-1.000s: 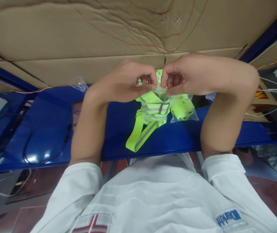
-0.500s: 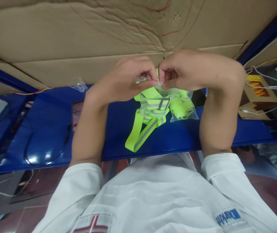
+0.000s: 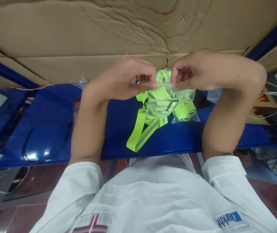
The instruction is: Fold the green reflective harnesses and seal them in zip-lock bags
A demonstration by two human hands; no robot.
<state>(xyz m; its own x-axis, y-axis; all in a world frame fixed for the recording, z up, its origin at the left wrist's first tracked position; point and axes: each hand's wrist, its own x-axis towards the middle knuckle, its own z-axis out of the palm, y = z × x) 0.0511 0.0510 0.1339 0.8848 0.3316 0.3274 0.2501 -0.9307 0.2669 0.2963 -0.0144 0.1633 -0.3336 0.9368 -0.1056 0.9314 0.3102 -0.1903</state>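
Observation:
A clear plastic bag [image 3: 161,92] hangs between my two hands, its top edge drawn out straight. Folded neon-yellow reflective strap [image 3: 162,105] with a dark buckle shows through the plastic. My left hand [image 3: 131,77] pinches the left end of the bag's top edge. At the other end, my right hand [image 3: 194,71] pinches it too, thumb against fingers. Below lies a loose loop of yellow strap with a grey stripe [image 3: 143,134]. Another clear bag with rolled yellow strap [image 3: 185,110] rests on the right, partly under my right hand.
The blue table [image 3: 119,129] runs up to a cardboard wall [image 3: 55,35] with red wires. A black cable [image 3: 65,142] curls at the left. Right of the bags are a dark flat object [image 3: 202,100] and an open cardboard box [image 3: 262,108] with white cables nearby.
My hands have moved apart, the right one shifting rightward, and the bag's top edge is now stretched between them. My view has shifted slightly.

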